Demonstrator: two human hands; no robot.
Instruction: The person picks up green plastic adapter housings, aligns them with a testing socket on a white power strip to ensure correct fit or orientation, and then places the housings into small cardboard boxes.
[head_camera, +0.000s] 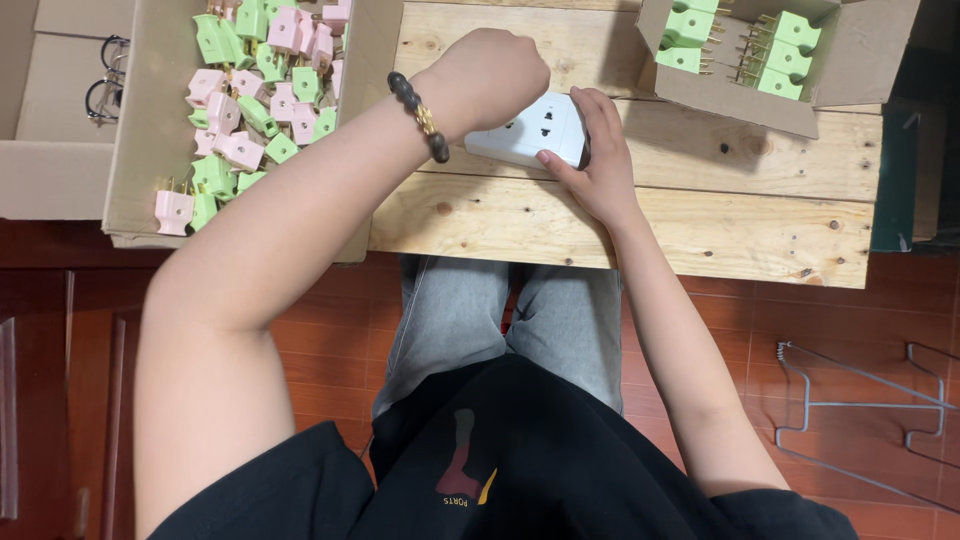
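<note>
Rough plank bench (700, 215) over red tile floor. White socket plate (530, 128) near bench middle — right hand (598, 160) fingers wrapped on its edge, prob. steadying it. Left hand (488, 78) fisted above plate; contents hidden. Pink/green plugs in carton (135, 120) at left edge, green-plug box (740, 100) at far right corner — within reach.

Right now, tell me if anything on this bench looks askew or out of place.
Nothing stands out. The white socket plate lies flat on the wooden bench under both hands; pink and green plugs sit loose inside their cardboard box.
</note>
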